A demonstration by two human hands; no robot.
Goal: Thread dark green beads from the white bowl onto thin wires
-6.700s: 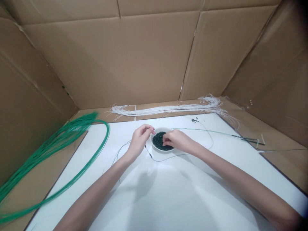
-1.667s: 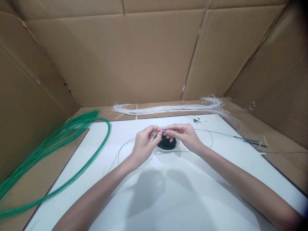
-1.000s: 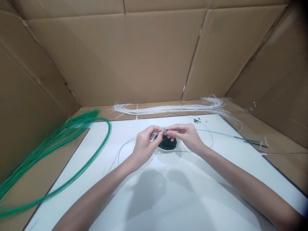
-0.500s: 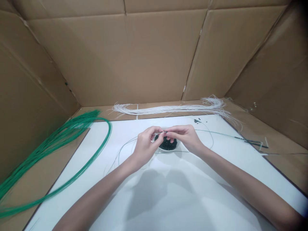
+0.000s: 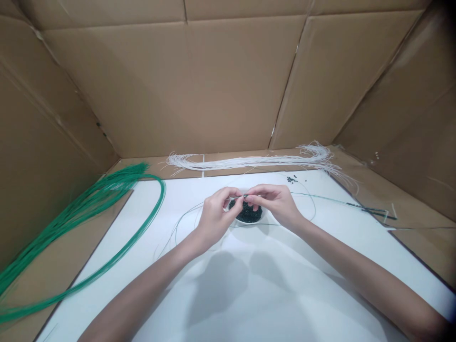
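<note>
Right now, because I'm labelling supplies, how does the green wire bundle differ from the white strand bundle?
The green wire bundle sweeps in a long curved loop at the left, while the white strand bundle stretches nearly straight along the far edge. The green wires look thicker and glossier than the white strands, whose ends splay out finely. Both are loose hanks of many long, thin strands.

My left hand [image 5: 217, 213] and right hand [image 5: 272, 204] pinch a thin wire [image 5: 237, 196] between the fingertips, above a white bowl [image 5: 248, 223] of dark green beads [image 5: 246, 212]. Beyond lie a bundle of white wires [image 5: 245, 162] and, leftward, a bundle of green wires [image 5: 107, 187].
</note>
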